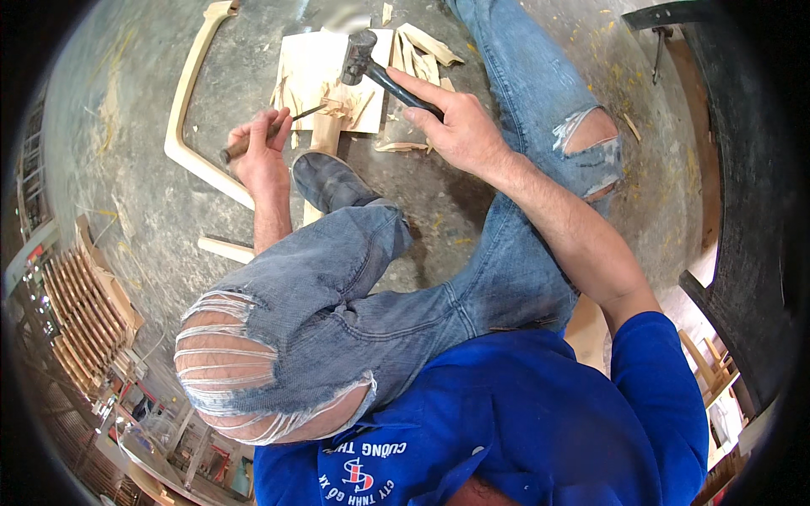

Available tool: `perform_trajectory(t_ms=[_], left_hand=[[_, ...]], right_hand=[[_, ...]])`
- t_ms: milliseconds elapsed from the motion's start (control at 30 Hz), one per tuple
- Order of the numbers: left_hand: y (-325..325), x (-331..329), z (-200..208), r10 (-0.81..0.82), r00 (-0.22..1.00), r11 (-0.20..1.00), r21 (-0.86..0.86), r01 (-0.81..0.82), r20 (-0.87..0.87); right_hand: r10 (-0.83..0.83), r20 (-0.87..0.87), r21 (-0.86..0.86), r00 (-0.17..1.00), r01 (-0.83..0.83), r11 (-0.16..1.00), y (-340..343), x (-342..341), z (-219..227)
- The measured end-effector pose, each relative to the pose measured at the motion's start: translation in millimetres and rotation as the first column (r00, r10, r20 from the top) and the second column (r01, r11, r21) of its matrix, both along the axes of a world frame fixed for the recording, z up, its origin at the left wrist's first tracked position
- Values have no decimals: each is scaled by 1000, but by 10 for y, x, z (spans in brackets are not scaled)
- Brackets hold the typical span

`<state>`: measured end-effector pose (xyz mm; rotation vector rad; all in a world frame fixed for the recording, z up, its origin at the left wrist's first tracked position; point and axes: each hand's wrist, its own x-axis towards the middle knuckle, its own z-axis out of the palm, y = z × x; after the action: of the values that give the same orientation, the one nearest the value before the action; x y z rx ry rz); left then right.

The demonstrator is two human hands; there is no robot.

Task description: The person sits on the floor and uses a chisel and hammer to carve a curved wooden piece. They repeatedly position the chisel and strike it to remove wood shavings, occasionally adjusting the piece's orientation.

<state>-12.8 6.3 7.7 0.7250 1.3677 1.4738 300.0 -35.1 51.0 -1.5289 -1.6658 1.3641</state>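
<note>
My left hand (263, 164) grips the wooden handle of a chisel (234, 153). The chisel's thin dark blade points right, its tip at the splintered end of a pale wooden piece (326, 135). In my right hand (468, 133) is a hammer (360, 56) with a black handle, its metal head up and to the right of the chisel's tip. The hammer and chisel are apart in the picture. My dark shoe (327, 179) rests on the wooden piece, whose splintered end lies over a light square board (369, 118) on the floor.
Wood chips and split strips (422, 49) lie on and beside the board. A bent pale wooden part (179, 118) is on the concrete floor at the left. Stacked curved wooden parts (80, 308) stand farther left. A large black curved object (747, 211) is at the right.
</note>
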Motion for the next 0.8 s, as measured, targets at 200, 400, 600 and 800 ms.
perform_trajectory(t_ms=[200, 400, 600, 800], left_hand=[[78, 199, 237, -262, 922, 957, 42, 286, -284], [109, 252, 7, -441, 819, 885, -28, 464, -367], [113, 273, -29, -461, 778, 875, -74, 478, -426], [173, 235, 95, -493, 550, 850, -237, 471, -674]], right_hand=[[-15, -12, 43, 1000, 16, 999, -1, 34, -55], [-49, -8, 57, 999, 49, 997, -7, 57, -123], [-70, -36, 69, 997, 72, 995, 21, 106, -175], [-79, -7, 97, 997, 79, 992, 15, 129, -251]])
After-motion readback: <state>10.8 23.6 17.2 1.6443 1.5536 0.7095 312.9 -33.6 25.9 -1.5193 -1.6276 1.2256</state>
